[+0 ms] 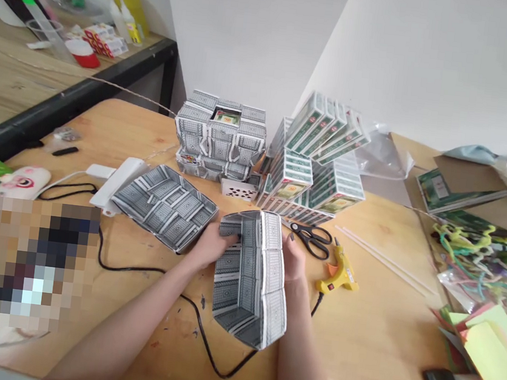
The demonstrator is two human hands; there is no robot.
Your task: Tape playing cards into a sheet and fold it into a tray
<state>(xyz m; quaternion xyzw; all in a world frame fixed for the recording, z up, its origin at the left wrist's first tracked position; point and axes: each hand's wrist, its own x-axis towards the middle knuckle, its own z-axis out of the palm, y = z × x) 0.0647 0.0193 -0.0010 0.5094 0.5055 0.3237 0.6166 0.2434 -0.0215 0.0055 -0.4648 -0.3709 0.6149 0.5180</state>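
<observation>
A hollow box made of grey-backed playing cards [274, 271] is tilted on its side between my hands. My left hand [216, 245] holds its far left part, with the fingertips inside. My right hand [293, 260] grips the outer right side, partly hidden behind it. Left of it lies a flat panel of woven cards [167, 204], partly against a white power strip [116, 185]. Behind stands a larger card block [220, 140], with a loose playing card [239, 189] in front. Black scissors [312, 239] and a yellow glue gun [339, 270] lie to the right.
Stacked green card packs [294, 173] stand behind the scissors. Clear glue sticks [385, 260] lie at right, near colourful strings [501, 267] and paper sheets [497, 358]. A black cable [201, 324] crosses the table [376, 356]. A wooden shelf [0, 82] stands at left.
</observation>
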